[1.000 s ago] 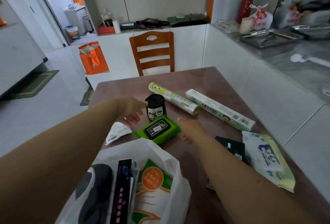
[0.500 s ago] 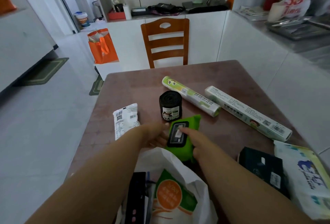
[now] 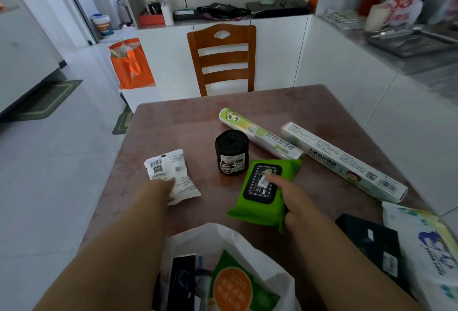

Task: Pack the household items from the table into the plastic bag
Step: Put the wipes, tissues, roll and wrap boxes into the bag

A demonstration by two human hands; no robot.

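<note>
The right hand (image 3: pixel 295 201) grips a bright green soft pack of wet wipes with a black flip lid (image 3: pixel 264 193), index finger lying on the lid, the pack tilted above a brown patterned table (image 3: pixel 178 122). The left hand (image 3: pixel 161 188) touches a small white crinkled packet (image 3: pixel 171 171). Behind stand a black roll of bin bags (image 3: pixel 231 152), a green-and-white cling-film roll (image 3: pixel 257 133) and a long white carton (image 3: pixel 344 162). A white plastic bag (image 3: pixel 247 241) gapes at the near edge, holding an orange-and-green pouch (image 3: pixel 233 286).
</note>
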